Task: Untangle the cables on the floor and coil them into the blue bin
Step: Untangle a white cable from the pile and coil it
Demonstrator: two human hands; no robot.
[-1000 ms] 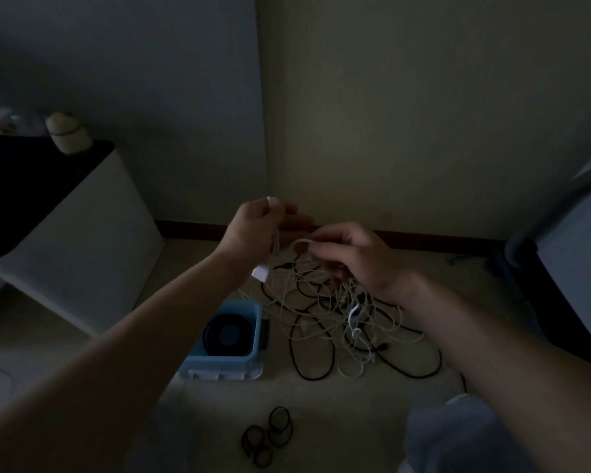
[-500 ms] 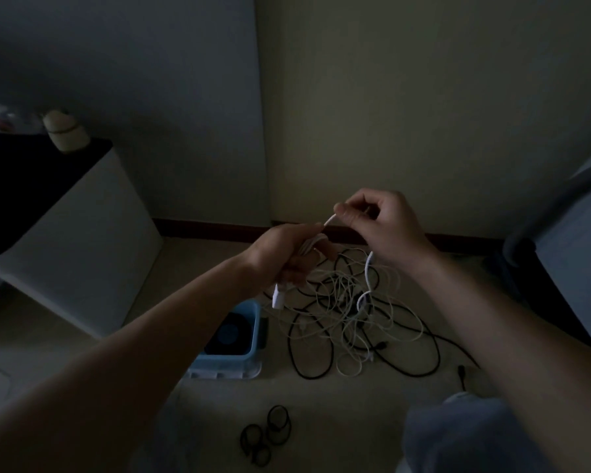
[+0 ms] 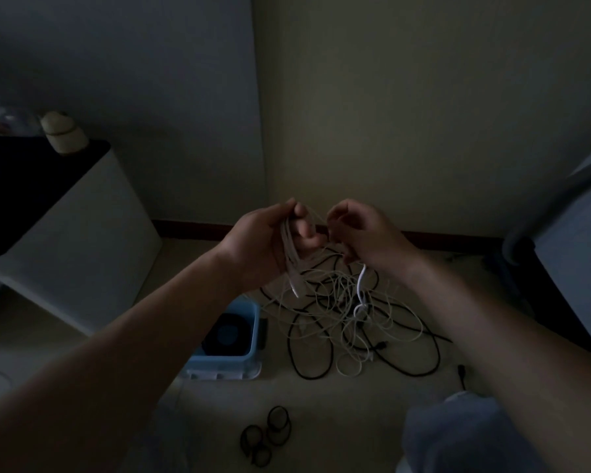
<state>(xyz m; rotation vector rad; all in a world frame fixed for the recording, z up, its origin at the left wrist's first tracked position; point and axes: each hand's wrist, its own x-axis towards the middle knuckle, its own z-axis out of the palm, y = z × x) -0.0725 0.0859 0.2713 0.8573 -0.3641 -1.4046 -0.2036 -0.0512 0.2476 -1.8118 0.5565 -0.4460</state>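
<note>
A tangle of white and black cables (image 3: 348, 322) lies on the floor by the wall corner. My left hand (image 3: 263, 244) grips several loops of a white cable (image 3: 292, 268), whose plug end hangs below the palm. My right hand (image 3: 362, 233) is close beside it, fingers curled around a strand of the same white cable that drops into the pile. The blue bin (image 3: 249, 360) stands on the floor left of the tangle, with a coiled black cable (image 3: 227, 334) inside it.
A white cabinet (image 3: 82, 250) with a dark top stands at the left. Small black coiled loops (image 3: 267, 435) lie on the floor in front of me. A dark furniture edge (image 3: 553, 261) runs along the right. My knee in grey cloth (image 3: 458, 435) is at the bottom right.
My right hand has come down and left, back beside the left hand. My left hand has risen, and more white cable is gathered in it.
</note>
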